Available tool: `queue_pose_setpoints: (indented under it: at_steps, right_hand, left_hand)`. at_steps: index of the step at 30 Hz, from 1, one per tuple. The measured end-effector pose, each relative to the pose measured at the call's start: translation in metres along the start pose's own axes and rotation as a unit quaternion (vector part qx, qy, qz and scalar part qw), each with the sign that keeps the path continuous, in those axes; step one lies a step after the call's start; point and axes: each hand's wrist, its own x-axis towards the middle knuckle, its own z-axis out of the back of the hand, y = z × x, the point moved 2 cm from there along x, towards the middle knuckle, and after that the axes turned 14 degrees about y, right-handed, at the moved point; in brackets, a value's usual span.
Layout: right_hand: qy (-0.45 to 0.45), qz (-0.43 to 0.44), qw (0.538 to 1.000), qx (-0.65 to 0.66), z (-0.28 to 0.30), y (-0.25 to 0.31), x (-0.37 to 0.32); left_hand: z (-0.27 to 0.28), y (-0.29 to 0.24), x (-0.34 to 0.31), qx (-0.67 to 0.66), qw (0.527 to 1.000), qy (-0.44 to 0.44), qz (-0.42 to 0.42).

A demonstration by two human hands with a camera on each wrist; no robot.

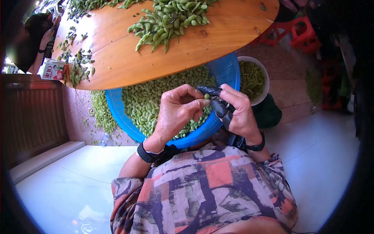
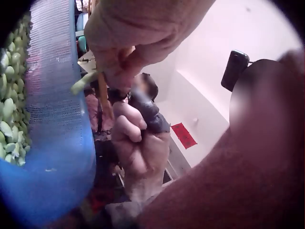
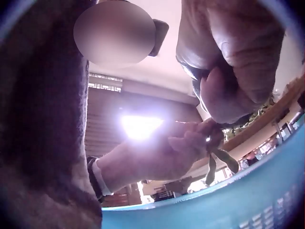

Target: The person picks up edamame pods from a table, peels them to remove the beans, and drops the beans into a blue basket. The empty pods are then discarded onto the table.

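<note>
Both hands meet above a blue plastic basket (image 1: 126, 130) of shelled green soybeans (image 1: 146, 103). My left hand (image 1: 175, 111) pinches a green soybean pod (image 2: 85, 83) between thumb and forefinger. Opposite it, my right hand (image 1: 239, 113) has black coverings on its thumb and forefinger, and these fingertips close on the pod from the other side. A round green end (image 1: 207, 96) shows between the fingertips of both hands. In the right wrist view, two pod-like green pieces (image 3: 225, 161) dangle beneath the left fingers; the right fingertips are partly hidden there.
A wooden table (image 1: 113, 54) overhangs the basket's far side, bearing a heap of pods (image 1: 171, 23) and a small carton (image 1: 53, 70). Right of the basket stands a white tub (image 1: 265, 76) of green husks. More green husks (image 1: 102, 111) lie on the floor at left. Red stools (image 1: 304, 37) stand farther back.
</note>
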Motion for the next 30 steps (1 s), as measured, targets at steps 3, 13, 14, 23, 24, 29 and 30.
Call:
queue_pose_setpoints:
  at_steps: [3, 13, 14, 23, 24, 29, 30]
  right_hand:
    - [-0.011, 0.005, 0.999, -0.039, 0.001, -0.001, 0.001]
    - [0.045, -0.081, 0.848, 0.522, -0.004, -0.013, -0.003]
    - [0.041, -0.09, 0.87, 0.484, -0.004, -0.013, -0.004]
    - [-0.066, -0.086, 0.985, 0.136, 0.0, 0.005, 0.006]
    - [-0.079, -0.063, 0.985, 0.139, 0.001, 0.005, 0.009]
    - [-0.025, -0.108, 0.903, 0.416, -0.002, -0.024, 0.014]
    - [-0.024, -0.108, 0.902, 0.417, -0.007, -0.023, 0.018]
  left_hand:
    - [-0.001, 0.006, 0.0, -0.008, 1.0, -0.005, 0.007]
    - [0.001, 0.004, 0.004, -0.205, 0.973, 0.095, 0.035]
    - [-0.002, 0.002, 0.004, -0.178, 0.98, 0.077, 0.041]
    - [-0.006, -0.005, 0.018, 0.055, 0.998, 0.026, -0.028]
    - [-0.003, -0.007, 0.019, 0.115, 0.992, 0.032, -0.047]
    - [0.002, -0.003, 0.02, 0.163, 0.985, 0.036, -0.032]
    - [0.0, 0.003, 0.021, 0.135, 0.99, 0.008, -0.043]
